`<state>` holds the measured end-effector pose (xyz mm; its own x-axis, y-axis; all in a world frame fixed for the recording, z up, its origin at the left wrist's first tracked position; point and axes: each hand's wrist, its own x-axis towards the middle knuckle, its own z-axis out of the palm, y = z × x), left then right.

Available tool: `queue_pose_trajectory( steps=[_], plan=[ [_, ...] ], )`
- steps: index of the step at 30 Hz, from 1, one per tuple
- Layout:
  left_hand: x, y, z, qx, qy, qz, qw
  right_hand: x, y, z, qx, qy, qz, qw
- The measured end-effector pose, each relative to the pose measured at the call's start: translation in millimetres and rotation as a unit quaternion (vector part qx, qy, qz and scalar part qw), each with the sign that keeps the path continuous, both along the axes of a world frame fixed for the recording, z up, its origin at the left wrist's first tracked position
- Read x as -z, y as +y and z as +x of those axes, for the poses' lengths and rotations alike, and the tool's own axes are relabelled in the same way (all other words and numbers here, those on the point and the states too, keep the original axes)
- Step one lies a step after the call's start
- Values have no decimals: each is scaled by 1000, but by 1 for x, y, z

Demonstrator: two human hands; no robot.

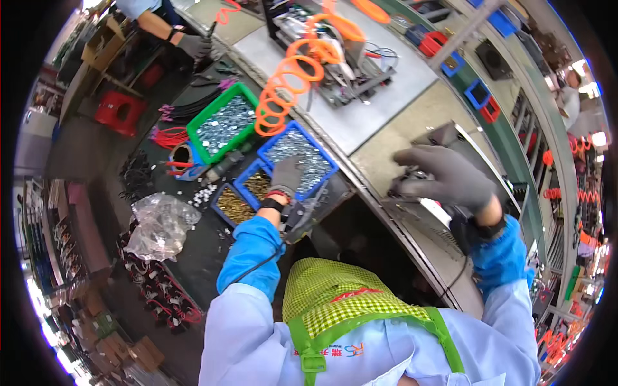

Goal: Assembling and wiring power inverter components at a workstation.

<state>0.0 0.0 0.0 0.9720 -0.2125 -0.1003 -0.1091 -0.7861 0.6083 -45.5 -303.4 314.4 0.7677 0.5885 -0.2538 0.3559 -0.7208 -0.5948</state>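
The left hand (pixel 288 177) covers part of the blue bin (pixel 298 158), so whatever its fingers touch is hidden. The right hand (pixel 447 178) masks the dark part beneath it. A co-worker (pixel 154 16) is cut off at the top edge.

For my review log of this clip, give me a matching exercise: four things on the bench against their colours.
Things:
1. coiled air hose
2. tray of silvery screws farthest from the person
3. tray that the left hand reaches into
4. stool at the upper left

Colours:
A. blue
B. red
C. orange
D. green

Pairs: 1-C, 2-D, 3-A, 4-B
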Motion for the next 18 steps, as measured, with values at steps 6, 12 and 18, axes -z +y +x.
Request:
queue_pose_trajectory(
  steps=[6, 12, 18],
  plan=[
    [-20, 4, 2, 77, -7, -43, 996, 113, 183, 108, -129, -68, -21, 989],
    [-5, -2, -11, 138, 52, 4, 989, 225, 300, 152, -178, -98, -177, 963],
    [-17, 38, -43, 71, 299, -353, 884, 230, 323, 188, -191, -55, -164, 966]
  ],
)
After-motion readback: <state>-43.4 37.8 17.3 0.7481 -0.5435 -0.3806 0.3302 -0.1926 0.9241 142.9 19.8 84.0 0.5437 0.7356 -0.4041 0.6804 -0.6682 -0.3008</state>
